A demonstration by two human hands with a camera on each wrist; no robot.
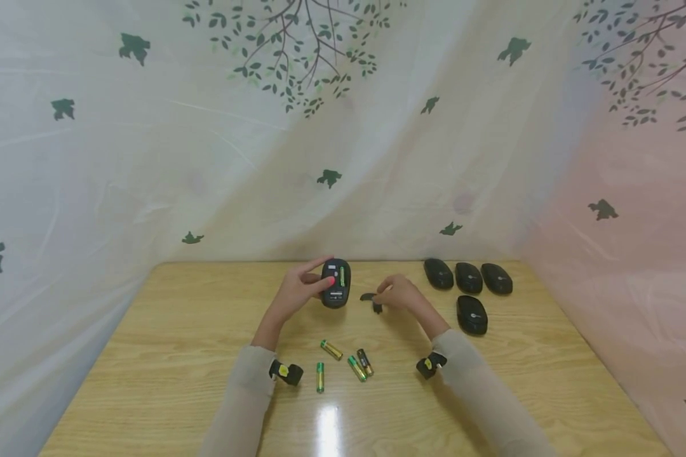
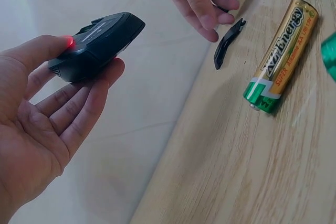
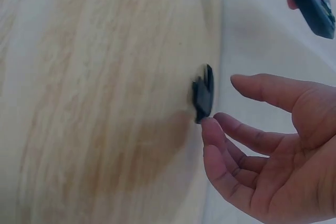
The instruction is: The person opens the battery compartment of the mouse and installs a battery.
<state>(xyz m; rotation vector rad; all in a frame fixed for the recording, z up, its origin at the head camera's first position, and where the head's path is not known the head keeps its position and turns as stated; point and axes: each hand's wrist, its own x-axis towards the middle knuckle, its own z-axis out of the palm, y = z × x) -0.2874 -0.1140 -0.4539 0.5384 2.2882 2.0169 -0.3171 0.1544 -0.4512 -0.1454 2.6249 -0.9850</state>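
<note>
My left hand (image 1: 293, 293) holds a black computer mouse (image 1: 335, 298) up above the back of the table, underside facing me. A green and gold battery (image 1: 342, 275) sits in the mouse's open compartment. Red light glows at the thumb in the left wrist view, where the fingers support the mouse (image 2: 97, 51) from below. To the right, my right hand (image 1: 401, 294) hovers at a small black battery cover (image 3: 203, 97) lying on the table. In the right wrist view its thumb and fingers are spread apart, fingertips right at the cover's near end.
Several AA batteries (image 1: 331, 350) lie loose on the wooden table (image 1: 177, 355) nearer me, between the forearms. Several more black mice (image 1: 471, 315) stand at the back right, beyond the right wrist. A printed cloth (image 1: 377, 146) hangs behind the table's back edge.
</note>
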